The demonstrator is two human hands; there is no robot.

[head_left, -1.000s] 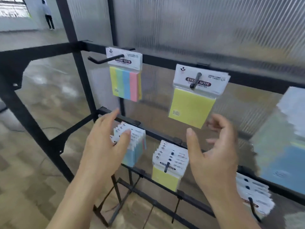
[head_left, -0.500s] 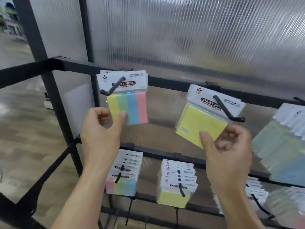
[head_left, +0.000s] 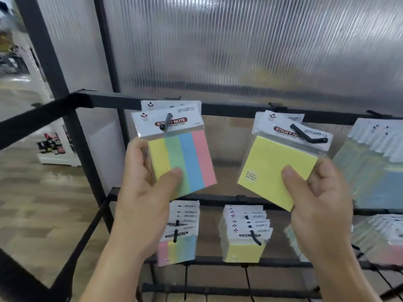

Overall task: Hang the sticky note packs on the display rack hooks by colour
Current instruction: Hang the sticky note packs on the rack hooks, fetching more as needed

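Multicolour pack [head_left: 192,162] shows four pastel stripes; yellow pack [head_left: 272,166] plain.

2 bare forearms [head_left: 113,271], left hand [head_left: 141,192], right hand [head_left: 322,208], short thumbnails [head_left: 288,171]

Striped pack [head_left: 185,162], yellow pack [head_left: 274,168] hooked.

A ribbed translucent panel [head_left: 239,51] fills the background, blurred shapes showing dimly through it. To the left lies a glossy wood-pattern floor [head_left: 32,203], where a low white stand [head_left: 56,154] holds small dark items.
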